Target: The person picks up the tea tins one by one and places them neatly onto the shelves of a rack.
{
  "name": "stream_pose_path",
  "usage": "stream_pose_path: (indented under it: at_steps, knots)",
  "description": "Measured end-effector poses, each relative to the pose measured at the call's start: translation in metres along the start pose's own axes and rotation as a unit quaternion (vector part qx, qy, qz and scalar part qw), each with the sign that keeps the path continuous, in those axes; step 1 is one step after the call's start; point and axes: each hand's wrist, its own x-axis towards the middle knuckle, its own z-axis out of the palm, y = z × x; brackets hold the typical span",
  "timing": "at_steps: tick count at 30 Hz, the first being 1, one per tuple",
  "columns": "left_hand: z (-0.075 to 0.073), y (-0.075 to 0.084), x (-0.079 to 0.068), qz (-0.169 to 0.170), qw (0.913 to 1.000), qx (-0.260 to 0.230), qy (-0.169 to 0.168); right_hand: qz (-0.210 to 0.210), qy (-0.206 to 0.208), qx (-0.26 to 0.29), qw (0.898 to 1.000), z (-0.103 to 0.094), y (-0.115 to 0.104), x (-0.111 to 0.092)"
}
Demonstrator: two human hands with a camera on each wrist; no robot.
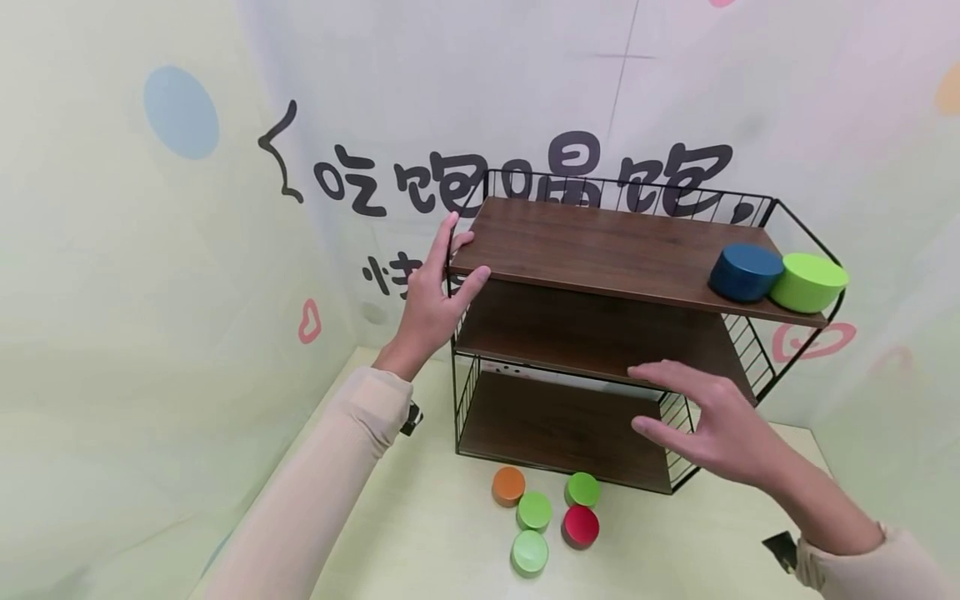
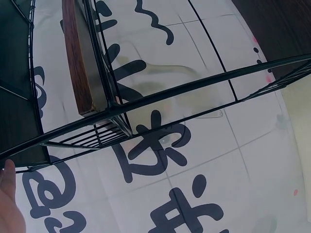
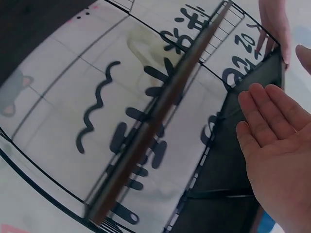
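Note:
A three-tier rack with dark wooden boards and black wire sides stands on the table. My left hand holds its upper left front corner, thumb by the board's front edge and fingers by the wire side. In front of the lower tiers, my right hand hovers with fingers extended and holds nothing; its palm shows in the right wrist view. A dark blue round block and a lime green round block sit side by side at the top board's right end.
On the table before the rack lie an orange round piece, a red one, and green ones, including a pale green one. A printed cloth backdrop hangs behind and at the sides.

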Motion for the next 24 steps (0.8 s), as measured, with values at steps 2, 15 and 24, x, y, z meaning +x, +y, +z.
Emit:
stream_pose_path:
  at_steps: [2, 15, 24]
  knots:
    - [0.000, -0.001, 0.000, 0.000, 1.0000, -0.001, 0.001, 0.015, -0.007, 0.005, 1.000, 0.009, 0.003, -0.005]
    - [0.002, 0.000, 0.001, 0.000, 1.0000, -0.001, -0.001, 0.110, -0.058, 0.053, 0.991, 0.056, 0.015, -0.031]
    - [0.000, 0.000, -0.001, -0.001, 1.0000, 0.002, 0.000, 0.126, -0.053, 0.071, 0.988, 0.092, 0.026, -0.052]
